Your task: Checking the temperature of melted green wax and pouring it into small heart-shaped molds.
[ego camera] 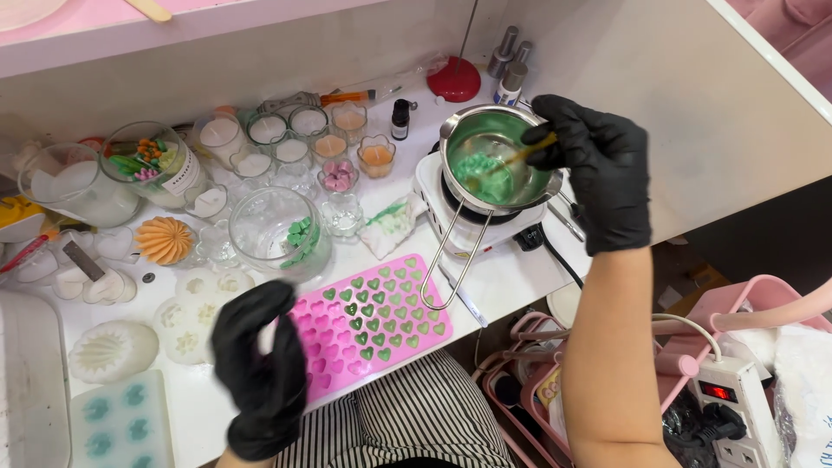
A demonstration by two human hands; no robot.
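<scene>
step: stirring green wax in pot on hotplate | right hand grip pinching stick, pot just beside | left hand spread, resting at pink mould | next: likely careful pour into mould

We note a steel melting pot standing upright on a small white hotplate, its wire handle pointing toward us. Inside lie green wax pieces, partly melted. A thin wooden stick dips into the pot. A pink silicone heart mould lies flat nearby, many cavities filled green.
</scene>
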